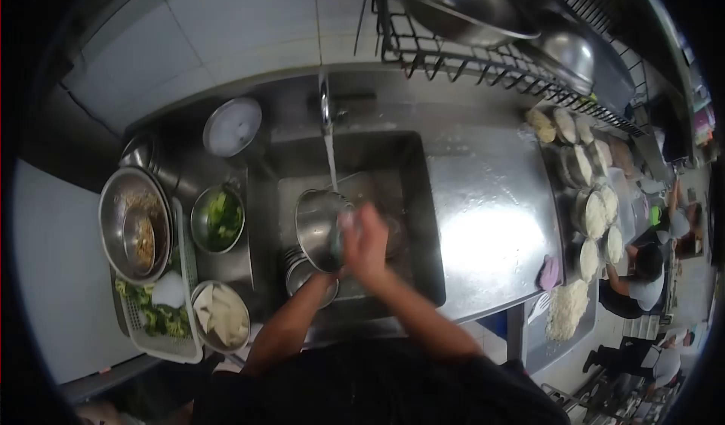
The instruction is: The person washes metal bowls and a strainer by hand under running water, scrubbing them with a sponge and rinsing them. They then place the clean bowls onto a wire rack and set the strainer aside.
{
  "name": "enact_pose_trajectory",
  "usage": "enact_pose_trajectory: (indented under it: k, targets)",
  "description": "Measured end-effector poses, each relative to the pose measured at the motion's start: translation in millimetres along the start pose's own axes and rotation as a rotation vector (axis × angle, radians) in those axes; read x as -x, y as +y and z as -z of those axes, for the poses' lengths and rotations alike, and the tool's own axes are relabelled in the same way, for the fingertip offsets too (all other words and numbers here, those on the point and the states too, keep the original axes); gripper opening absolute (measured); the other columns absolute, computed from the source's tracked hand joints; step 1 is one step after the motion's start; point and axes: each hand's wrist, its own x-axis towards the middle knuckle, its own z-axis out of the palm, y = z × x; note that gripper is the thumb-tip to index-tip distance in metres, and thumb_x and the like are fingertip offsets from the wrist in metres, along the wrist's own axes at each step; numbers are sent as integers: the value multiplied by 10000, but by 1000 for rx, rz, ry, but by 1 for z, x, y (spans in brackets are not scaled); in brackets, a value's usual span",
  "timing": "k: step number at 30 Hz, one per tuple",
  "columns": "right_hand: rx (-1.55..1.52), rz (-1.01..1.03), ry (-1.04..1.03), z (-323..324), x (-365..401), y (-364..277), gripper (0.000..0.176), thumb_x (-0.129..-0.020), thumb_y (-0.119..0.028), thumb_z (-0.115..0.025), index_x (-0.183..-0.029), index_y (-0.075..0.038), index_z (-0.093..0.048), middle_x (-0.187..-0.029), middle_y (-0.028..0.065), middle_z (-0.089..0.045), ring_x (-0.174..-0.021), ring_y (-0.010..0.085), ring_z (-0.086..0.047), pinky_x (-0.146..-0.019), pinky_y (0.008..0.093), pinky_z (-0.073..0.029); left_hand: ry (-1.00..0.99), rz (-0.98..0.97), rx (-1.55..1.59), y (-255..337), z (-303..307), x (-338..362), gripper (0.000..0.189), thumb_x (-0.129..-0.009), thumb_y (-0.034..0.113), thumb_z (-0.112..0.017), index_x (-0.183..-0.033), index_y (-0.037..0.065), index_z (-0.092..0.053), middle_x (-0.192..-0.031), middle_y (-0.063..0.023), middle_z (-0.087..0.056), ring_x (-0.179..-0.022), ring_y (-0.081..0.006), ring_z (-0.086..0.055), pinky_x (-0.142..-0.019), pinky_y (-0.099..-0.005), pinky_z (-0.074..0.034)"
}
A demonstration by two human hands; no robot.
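Observation:
A steel bowl (311,217) is tilted on its side over the sink (423,221), just below the stream from the tap (325,108). My left hand (332,272) grips its lower edge, the fingers mostly hidden behind the bowl. At the bowl's right side, my right hand (368,245) is closed around a small greenish pad (339,232), smeared by motion. Beneath my left wrist, a stack of steel bowls (300,275) stands in the sink's lower left corner.
Left of the sink are a bowl of green vegetables (220,215), a bowl of pale slices (224,315), a broccoli basket (186,274) and a large bowl (111,225). A wire rack (453,66) hangs above right. Filled containers (593,213) and co-workers (646,278) are at right.

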Motion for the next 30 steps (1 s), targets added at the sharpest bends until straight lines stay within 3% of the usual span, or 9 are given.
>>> enact_pose_trajectory:
  k: [5,9,13,15,18,20,23,27,30]
  targets:
    - [-375,-566,-148,9,-31,43,200,-979,-176,-610,-883,-2,-588,-724,93,-556,-748,143,-542,-687,352,-465,-189,65,108,-21,5,3,400,-1028,414,-547,-1325,148,-586,-1199,-30,-653,-1045,-151,-646,-806,-311,-565]
    - [-83,-71,58,3,9,-11,167,-935,-159,-662,-865,-12,-626,-779,141,-617,-747,240,-621,-699,370,-487,194,-53,-252,-17,-14,15,390,-1048,344,-545,-1360,111,-532,-1216,-29,-618,-1058,-137,-615,-857,-300,-553]
    - [244,121,-287,6,-54,-15,154,-872,-182,-704,-871,-29,-694,-886,198,-672,-819,448,-628,-716,467,-521,192,-63,-71,-42,-17,34,336,-1047,316,-537,-1291,94,-599,-1105,-14,-656,-951,-150,-644,-828,-309,-552]
    - [324,-186,-387,-5,-55,19,171,-886,-202,-705,-914,-34,-718,-925,196,-679,-810,368,-684,-703,435,-529,247,-101,-301,-39,-6,38,381,-1024,336,-560,-1277,56,-612,-1090,-74,-677,-958,-220,-661,-833,-356,-547]
    - [196,-491,-553,5,-14,75,179,-936,-143,-589,-978,-29,-719,-1044,169,-712,-860,340,-709,-748,437,-560,697,26,-1520,-7,27,60,607,-937,460,-652,-1285,-34,-592,-1114,-297,-689,-1086,-460,-663,-881,-507,-525]
    - [-815,-1121,-299,12,47,162,238,-977,-134,-539,-1097,4,-691,-1053,169,-723,-882,299,-720,-753,427,-580,820,105,-1647,30,60,99,588,-910,474,-684,-1295,35,-611,-1093,-276,-704,-1072,-449,-672,-883,-512,-531]
    - [-916,-1283,-328,59,89,205,289,-1007,-150,-497,-1184,27,-641,-1069,172,-715,-925,294,-722,-790,435,-606,1122,65,-1965,48,53,105,502,-863,343,-772,-1262,75,-627,-1234,-264,-652,-1169,-431,-620,-959,-495,-507]
    - [-1143,-1452,-163,93,116,197,390,-1051,-299,-465,-1218,13,-630,-1156,186,-697,-1053,320,-696,-915,469,-576,956,-177,-1696,57,97,9,510,-842,256,-790,-1272,46,-615,-1302,-272,-614,-1224,-418,-593,-1008,-478,-488]
    - [-1105,-1574,-12,102,83,121,579,-1051,-508,-410,-1277,-16,-616,-1275,179,-658,-1209,341,-616,-1061,539,-461,1143,88,-1269,27,155,-71,467,-843,206,-756,-1224,-28,-622,-1290,-284,-623,-1213,-424,-603,-1035,-475,-481]
